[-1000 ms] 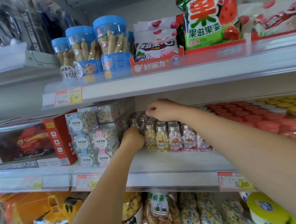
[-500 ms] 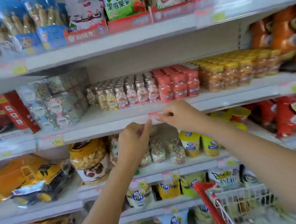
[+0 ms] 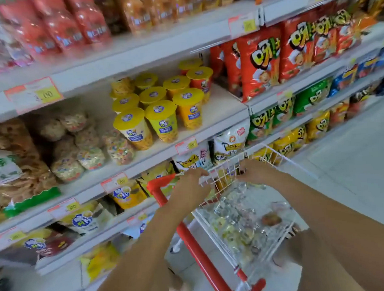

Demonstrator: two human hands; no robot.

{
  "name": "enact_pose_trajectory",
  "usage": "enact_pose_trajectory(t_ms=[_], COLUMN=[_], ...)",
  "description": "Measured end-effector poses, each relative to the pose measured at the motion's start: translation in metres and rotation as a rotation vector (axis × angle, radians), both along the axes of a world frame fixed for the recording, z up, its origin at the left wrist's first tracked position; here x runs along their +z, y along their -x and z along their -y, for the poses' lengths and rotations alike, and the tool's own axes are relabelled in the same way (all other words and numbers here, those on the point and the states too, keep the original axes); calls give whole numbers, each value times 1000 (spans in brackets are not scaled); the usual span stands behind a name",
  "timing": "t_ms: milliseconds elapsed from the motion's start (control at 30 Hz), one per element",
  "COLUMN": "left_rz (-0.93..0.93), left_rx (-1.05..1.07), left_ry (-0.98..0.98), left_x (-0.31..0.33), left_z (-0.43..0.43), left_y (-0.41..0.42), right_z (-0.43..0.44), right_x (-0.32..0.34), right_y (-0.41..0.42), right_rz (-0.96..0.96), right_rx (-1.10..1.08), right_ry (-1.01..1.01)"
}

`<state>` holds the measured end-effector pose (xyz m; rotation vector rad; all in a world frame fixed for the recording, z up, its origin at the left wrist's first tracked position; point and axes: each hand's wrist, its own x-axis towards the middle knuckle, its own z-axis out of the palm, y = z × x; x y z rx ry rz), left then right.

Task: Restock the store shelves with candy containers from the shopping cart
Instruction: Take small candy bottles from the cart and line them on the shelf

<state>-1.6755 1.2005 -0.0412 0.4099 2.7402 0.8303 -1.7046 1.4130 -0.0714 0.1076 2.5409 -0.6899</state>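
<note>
A white wire shopping cart (image 3: 275, 156) with a red handle (image 3: 192, 239) stands in front of the shelves at the lower middle. Several small clear candy containers (image 3: 236, 223) lie blurred in its basket. My left hand (image 3: 190, 187) hovers over the cart's near left rim, fingers loosely bent beside the wire, with nothing seen in it. My right hand (image 3: 254, 172) is over the basket's far part, fingers pointing down toward the wire, also holding nothing. The shelf of small candy bottles is out of view.
Shelves run along the left and back: yellow-lidded snack cups (image 3: 162, 120), bagged snacks (image 3: 78, 147), red chip bags (image 3: 257, 60) and white price rails (image 3: 142, 162). Pale floor (image 3: 356, 157) opens to the right of the cart.
The view has swung down and right from the candy-bottle shelf. Both hands have dropped from the shelf edge to the cart.
</note>
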Motion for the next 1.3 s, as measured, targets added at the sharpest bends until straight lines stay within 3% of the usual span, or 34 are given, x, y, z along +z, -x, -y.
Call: enact_pose_trajectory(t_ms=[133, 300, 467, 567, 767, 1000, 1133, 1300], left_rz=[254, 502, 755, 755, 789, 848, 701, 814], left_rx=[-68, -301, -413, -426, -379, -365, -336, -78], left_ry=[183, 570, 733, 761, 853, 1103, 1031, 547], left_x=[-52, -133, -215, -241, -273, -270, -227, -146], left_z=[-40, -69, -78, -83, -97, -112, -111, -85], left_y=[33, 57, 34, 23, 12, 12, 29, 50], right_z=[-39, -47, -31, -19, -21, -27, -31, -49], right_x=[-66, -132, -185, -204, -236, -233, -212, -152], right_y=[-14, -37, -30, -18, -20, -16, -7, -3], right_rz=[242, 476, 451, 427, 510, 508, 483, 252], right_rx=[-103, 78, 292, 389, 553, 427, 253, -88], right_ry=[19, -42, -133, -106, -257, -235, -197, 138])
